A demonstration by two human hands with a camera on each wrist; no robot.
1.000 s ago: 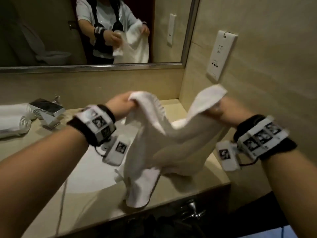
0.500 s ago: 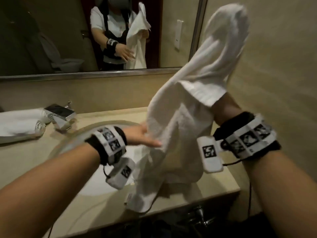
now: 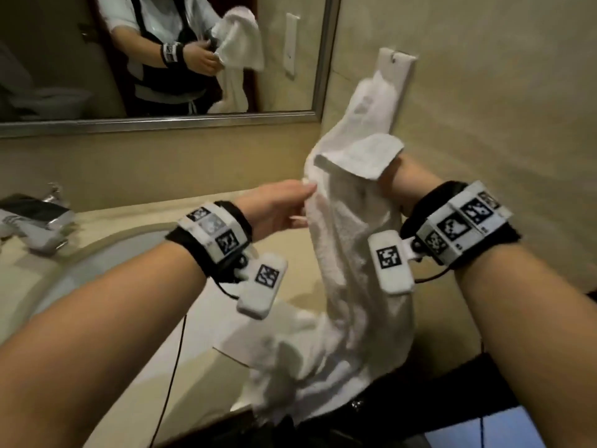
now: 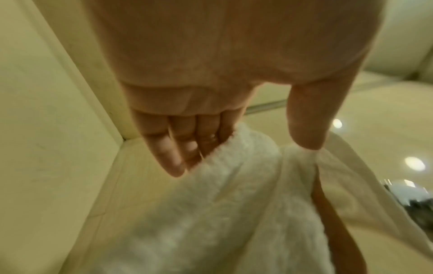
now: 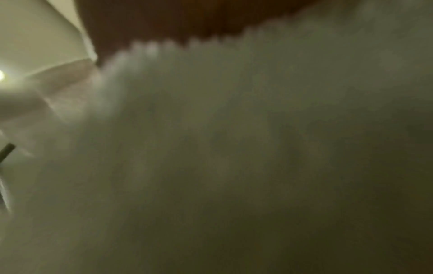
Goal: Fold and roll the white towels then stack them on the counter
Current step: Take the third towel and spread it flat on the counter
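Observation:
A white towel hangs lengthwise from my raised right hand, which grips its upper part. A flap of towel covers that hand's fingers. The towel's lower end lies crumpled on the beige counter at its front right corner. My left hand reaches the towel's left edge just below the top. In the left wrist view its fingers stay straight against the towel, and the thumb tip touches the hem. The right wrist view is filled by blurred towel.
An oval sink basin is set into the counter on the left, with a chrome faucet behind it. A mirror runs along the back wall. A white wall socket sits on the right wall, just behind the towel's top.
My left hand let go of its towel corner, dropped, then rose again to the towel's left edge. The right hand swung the towel high, then lowered it, so it now hangs lengthwise.

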